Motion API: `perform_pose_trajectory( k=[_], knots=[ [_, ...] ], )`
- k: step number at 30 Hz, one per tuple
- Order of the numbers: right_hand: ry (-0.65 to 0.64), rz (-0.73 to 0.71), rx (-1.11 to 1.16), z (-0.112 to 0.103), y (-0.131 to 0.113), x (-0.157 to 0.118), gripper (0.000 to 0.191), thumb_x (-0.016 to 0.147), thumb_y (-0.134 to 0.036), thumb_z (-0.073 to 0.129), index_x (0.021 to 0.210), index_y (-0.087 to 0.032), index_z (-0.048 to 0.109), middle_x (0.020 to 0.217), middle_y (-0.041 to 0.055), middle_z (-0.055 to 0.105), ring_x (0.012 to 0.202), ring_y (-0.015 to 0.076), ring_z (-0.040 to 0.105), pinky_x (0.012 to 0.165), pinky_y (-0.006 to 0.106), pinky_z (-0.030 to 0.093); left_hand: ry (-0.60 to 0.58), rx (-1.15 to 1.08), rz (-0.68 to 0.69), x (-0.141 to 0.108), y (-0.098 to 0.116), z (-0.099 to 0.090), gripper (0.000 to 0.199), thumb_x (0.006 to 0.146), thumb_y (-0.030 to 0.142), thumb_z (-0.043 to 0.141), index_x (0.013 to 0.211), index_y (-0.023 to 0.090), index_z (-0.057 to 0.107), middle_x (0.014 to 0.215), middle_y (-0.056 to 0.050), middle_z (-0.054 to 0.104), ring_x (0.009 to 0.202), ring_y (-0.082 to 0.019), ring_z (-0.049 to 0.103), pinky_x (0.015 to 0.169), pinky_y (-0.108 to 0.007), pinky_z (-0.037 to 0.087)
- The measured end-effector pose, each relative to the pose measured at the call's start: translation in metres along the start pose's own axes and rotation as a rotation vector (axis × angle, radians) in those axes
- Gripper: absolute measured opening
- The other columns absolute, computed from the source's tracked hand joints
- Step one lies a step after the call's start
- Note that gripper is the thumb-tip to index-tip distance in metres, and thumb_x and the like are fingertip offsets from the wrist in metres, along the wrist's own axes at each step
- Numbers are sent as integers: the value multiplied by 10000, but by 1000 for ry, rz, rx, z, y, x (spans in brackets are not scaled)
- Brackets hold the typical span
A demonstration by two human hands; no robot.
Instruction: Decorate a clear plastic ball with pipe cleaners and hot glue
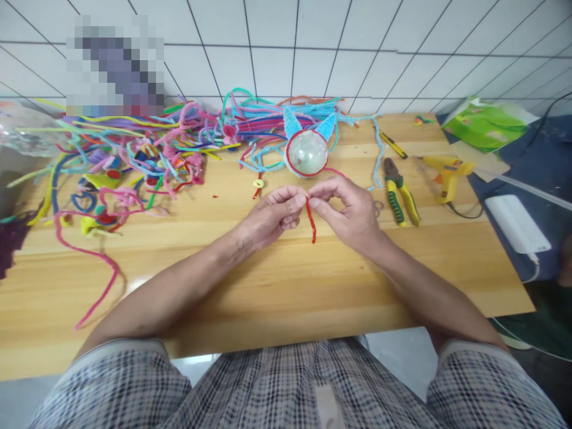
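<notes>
Between my two hands, a short red pipe cleaner [312, 227] hangs down over the wooden table. My left hand [280, 213] pinches its upper end between thumb and forefinger. Right against it, my right hand [343, 210] pinches the same spot, so the very top of the pipe cleaner is hidden by fingertips. Just beyond the hands stands a round, clear dome [307, 152] with a red rim and two light-blue fuzzy ears. A small red piece with a yellow ring [258, 184] lies left of the dome.
Piled pipe cleaners [147, 143] cover the table's back left, and a long pink one [109, 268] trails forward. To the right lie pliers [400, 193], a yellow cutter [393, 145] and a glue gun [447, 176]. Beyond the right edge sits a white power strip [518, 223].
</notes>
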State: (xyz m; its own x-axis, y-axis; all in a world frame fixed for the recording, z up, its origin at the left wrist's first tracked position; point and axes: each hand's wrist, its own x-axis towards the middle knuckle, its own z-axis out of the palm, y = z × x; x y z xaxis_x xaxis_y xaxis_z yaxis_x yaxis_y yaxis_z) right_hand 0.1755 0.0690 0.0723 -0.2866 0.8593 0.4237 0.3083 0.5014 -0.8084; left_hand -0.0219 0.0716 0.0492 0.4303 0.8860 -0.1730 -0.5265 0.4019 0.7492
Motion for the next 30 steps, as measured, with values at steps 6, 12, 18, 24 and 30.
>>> perform_pose_trajectory(
  k=[6, 12, 18, 24, 30],
  knots=[
    [18, -64, -85, 3, 6, -3, 122, 1025, -338, 732, 913, -291, 729, 863, 21, 789, 821, 215, 711, 804, 390, 595, -1, -55, -42, -2, -2, 1, 507, 618, 412, 1165, 830, 147, 789, 573, 86, 555, 461, -20, 389, 466, -142, 381],
    [63, -149, -127, 7, 10, -7, 72, 1019, -278, 698, 950, -293, 714, 894, 20, 805, 820, 210, 736, 804, 383, 609, -18, -79, -63, -3, -3, 0, 476, 638, 390, 1157, 852, 159, 800, 565, 97, 511, 463, -27, 391, 471, -145, 387],
    [34, -76, -71, 7, 9, -7, 52, 1022, -346, 738, 982, -313, 734, 942, 36, 820, 866, 239, 744, 850, 427, 629, -13, -83, -72, -4, -5, 0, 401, 695, 345, 1126, 857, 172, 802, 562, 93, 517, 463, -36, 389, 473, -154, 379],
    [83, -189, -105, 8, 13, -8, 93, 1003, -266, 718, 917, -301, 723, 912, 28, 824, 839, 221, 760, 826, 402, 619, -30, -102, -75, -4, -5, 2, 444, 647, 388, 1153, 836, 169, 816, 555, 89, 516, 463, -31, 373, 462, -148, 358],
    [90, -113, -85, 10, 11, -11, 64, 1012, -335, 731, 956, -308, 716, 930, 33, 833, 843, 228, 761, 822, 409, 633, -32, -111, -94, -6, -6, 2, 445, 654, 376, 1145, 852, 168, 805, 572, 83, 523, 474, -39, 380, 468, -156, 359]
  ],
)
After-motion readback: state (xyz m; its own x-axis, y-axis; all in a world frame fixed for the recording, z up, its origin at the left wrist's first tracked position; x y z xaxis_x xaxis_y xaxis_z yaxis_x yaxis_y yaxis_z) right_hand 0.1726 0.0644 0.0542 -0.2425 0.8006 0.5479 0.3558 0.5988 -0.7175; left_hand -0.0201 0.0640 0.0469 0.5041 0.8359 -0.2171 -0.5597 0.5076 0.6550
